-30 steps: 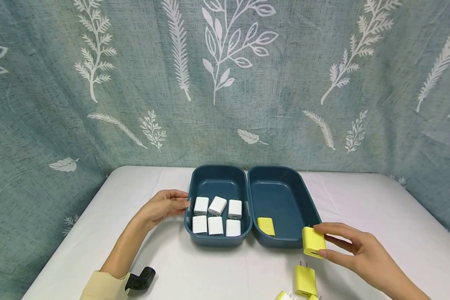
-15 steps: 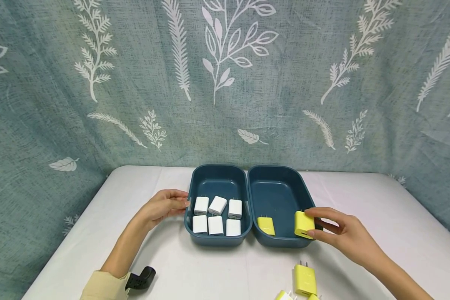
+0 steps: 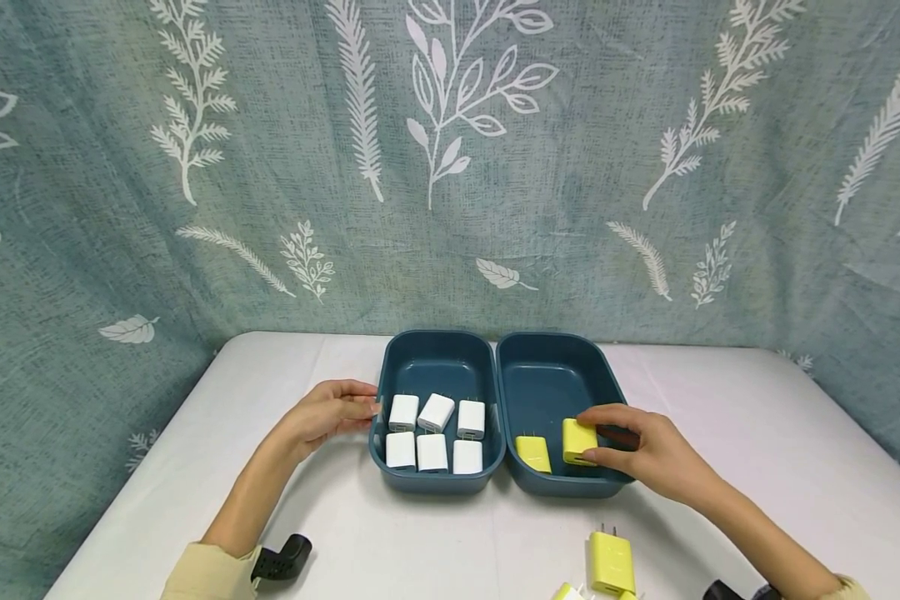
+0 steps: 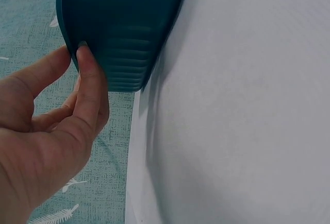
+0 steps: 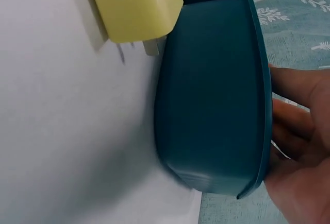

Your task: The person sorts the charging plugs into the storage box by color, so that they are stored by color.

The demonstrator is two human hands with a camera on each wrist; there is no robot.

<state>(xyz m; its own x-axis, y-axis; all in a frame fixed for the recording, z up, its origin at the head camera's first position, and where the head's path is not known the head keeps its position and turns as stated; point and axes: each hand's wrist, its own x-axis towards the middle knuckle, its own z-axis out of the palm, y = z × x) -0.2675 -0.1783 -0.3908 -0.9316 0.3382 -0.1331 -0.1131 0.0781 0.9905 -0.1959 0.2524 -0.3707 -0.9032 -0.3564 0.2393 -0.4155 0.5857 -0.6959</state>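
Two dark blue tubs stand side by side. My left hand (image 3: 333, 410) pinches the left rim of the left tub (image 3: 437, 371); the left wrist view shows thumb and fingers on either side of that rim. Inside that tub lie several white charger plugs (image 3: 431, 452). Over the front part of the right tub (image 3: 546, 385), my right hand (image 3: 641, 442) holds a yellow charger plug (image 3: 579, 440) between thumb and fingers. Another yellow charger plug (image 3: 532, 454) lies to its left in that tub. In the right wrist view the tub's wall (image 5: 216, 90) hides the held plug and the fingertips.
In front of the right tub, a yellow charger plug (image 3: 611, 562) lies on the white tablecloth (image 3: 420, 542), prongs pointing away. More plugs, partly yellow, are cut off by the bottom edge. A patterned green curtain (image 3: 450, 250) hangs behind the table.
My right hand has carried the yellow charger plug leftward and up in the view, from the right tub's front right corner to inside its rim. The left hand keeps its place.
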